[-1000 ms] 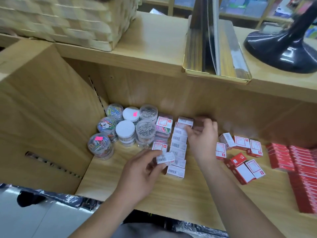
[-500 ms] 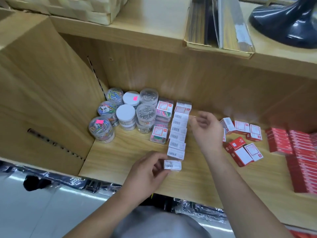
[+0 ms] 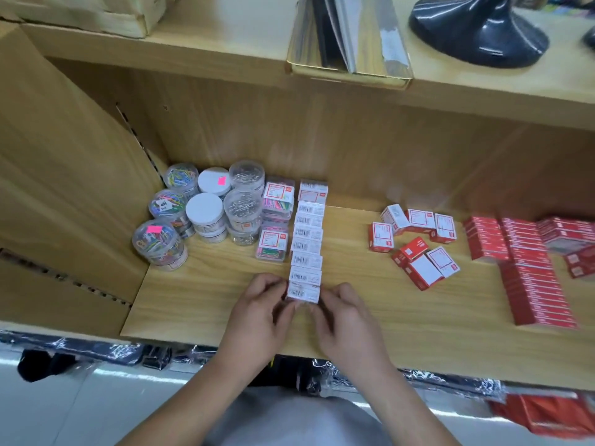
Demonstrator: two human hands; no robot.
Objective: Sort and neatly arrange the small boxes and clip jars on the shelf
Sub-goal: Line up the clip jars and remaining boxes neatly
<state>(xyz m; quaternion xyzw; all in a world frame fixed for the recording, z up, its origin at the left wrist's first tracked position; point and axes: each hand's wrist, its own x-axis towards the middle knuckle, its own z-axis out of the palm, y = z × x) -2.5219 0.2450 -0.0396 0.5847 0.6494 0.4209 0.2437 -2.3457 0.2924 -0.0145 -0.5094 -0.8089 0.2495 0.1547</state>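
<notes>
No legible wording: only barcodes on the row of white boxes (image 3: 306,252), print blurred.

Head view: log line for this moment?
step: align box row | left hand: pinches front box | right hand: pinches front box | jars: grouped left | red boxes: loose, right

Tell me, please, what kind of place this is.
Probably a stationery shop: a light wooden shelf holds clear round plastic jars of coloured paper clips, a row of small white barcoded boxes and stacks of identical red cardboard boxes.
</notes>
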